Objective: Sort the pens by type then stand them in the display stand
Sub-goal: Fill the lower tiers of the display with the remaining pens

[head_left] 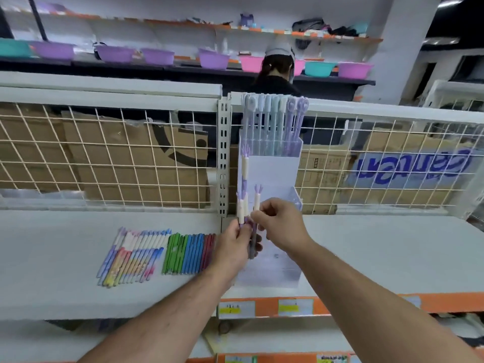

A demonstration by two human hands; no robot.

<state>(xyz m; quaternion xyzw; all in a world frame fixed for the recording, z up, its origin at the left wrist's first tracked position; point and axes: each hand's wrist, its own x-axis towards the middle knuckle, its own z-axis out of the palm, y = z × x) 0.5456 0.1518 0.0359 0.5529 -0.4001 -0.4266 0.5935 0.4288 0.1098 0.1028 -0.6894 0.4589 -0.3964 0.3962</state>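
Head: hands grip pens; price labels illegible.

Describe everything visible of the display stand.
The stand is a clear plastic rack with a white back and stepped pockets, upright on the white shelf before the wire grid. Its top pocket holds a row of pens with pale blue and lilac tops. In front of it the left hand grips a bunch and the right hand pinches a single pen; contact with the stand is unclear.

held pens, barrels partly behind the left hand
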